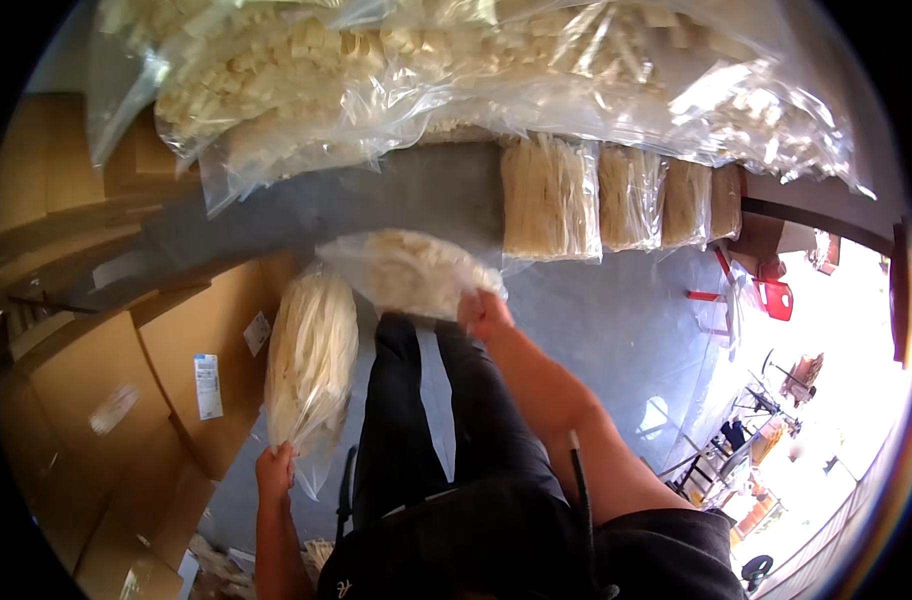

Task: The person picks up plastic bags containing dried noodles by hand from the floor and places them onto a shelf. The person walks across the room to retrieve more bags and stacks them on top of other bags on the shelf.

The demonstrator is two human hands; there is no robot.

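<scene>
My left hand [274, 468] is closed on the gathered end of a long clear plastic bag [314, 350] filled with pale cream strips, which hangs beside my left leg. In front of my knees a second clear bag [411, 272] of pale strips lies crosswise, slightly blurred. My right hand [484, 312] is closed on this second bag's right end. The two bags meet near the left bag's top. My fingertips are partly hidden by the plastic.
Large clear sacks [376, 80] of pale pieces fill the far side. Below them several upright bags [551, 200] of strips stand in a row on the grey floor [596, 320]. Cardboard boxes [116, 400] are stacked at left. A red chair [773, 297] stands right, near a bright opening.
</scene>
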